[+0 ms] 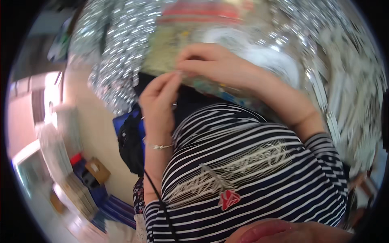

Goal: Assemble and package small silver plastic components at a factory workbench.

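Observation:
My left hand (159, 99) and my right hand (216, 65) meet in front of my body, above the near edge of the worktop (162, 56). Thumb and fingers of the left are pinched together, close to the right hand's fingertips. The right hand's fingers curl in, leaving a gap behind the thumb. Whatever lies between the fingertips is too small and blurred to name. Just beyond my right forearm are two round, whitish, ring-like things (273, 65), smeared by motion.
Shiny silver strips or packets (125, 44) heap up on the left and far side. A pile of long whitish strips (352, 93) lies on the right. A black bag (129, 141) hangs at my left. Down on the floor stands a brown cardboard box (97, 171), near stacked pale bundles (77, 192).

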A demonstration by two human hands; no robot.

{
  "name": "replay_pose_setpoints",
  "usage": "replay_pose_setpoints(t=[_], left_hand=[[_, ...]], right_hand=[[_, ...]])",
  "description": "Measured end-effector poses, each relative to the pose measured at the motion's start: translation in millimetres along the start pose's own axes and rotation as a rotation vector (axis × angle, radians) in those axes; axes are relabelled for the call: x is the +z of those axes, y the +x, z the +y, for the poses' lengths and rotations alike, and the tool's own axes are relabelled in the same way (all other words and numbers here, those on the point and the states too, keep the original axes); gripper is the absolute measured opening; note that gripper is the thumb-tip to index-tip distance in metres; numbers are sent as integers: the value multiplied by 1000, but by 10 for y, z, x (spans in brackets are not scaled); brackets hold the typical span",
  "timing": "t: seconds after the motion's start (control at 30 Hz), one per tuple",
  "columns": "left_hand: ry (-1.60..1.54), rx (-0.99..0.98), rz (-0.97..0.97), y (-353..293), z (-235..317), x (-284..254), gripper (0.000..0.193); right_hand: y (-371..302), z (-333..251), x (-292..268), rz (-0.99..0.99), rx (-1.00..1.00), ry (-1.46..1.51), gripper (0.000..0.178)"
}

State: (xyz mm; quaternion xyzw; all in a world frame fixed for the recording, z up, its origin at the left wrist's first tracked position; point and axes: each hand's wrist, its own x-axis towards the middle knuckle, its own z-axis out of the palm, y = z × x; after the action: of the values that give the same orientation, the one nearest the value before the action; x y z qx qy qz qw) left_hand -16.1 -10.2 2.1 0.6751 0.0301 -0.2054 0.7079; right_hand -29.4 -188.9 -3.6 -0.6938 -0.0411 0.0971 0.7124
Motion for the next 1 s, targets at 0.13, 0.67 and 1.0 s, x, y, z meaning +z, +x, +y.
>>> replay_pose_setpoints(t=[0.13, 0.67, 1.0], left_hand=[[-1, 54, 43, 47, -62, 53, 14], [9, 66, -26, 83, -131, 12, 12], [29, 31, -18, 55, -117, 6, 14]], right_hand=[[-36, 71, -63, 54, -40, -2, 20], [4, 140, -83, -1, -43, 34, 24], [-12, 45, -93, -105, -3, 275, 14]])
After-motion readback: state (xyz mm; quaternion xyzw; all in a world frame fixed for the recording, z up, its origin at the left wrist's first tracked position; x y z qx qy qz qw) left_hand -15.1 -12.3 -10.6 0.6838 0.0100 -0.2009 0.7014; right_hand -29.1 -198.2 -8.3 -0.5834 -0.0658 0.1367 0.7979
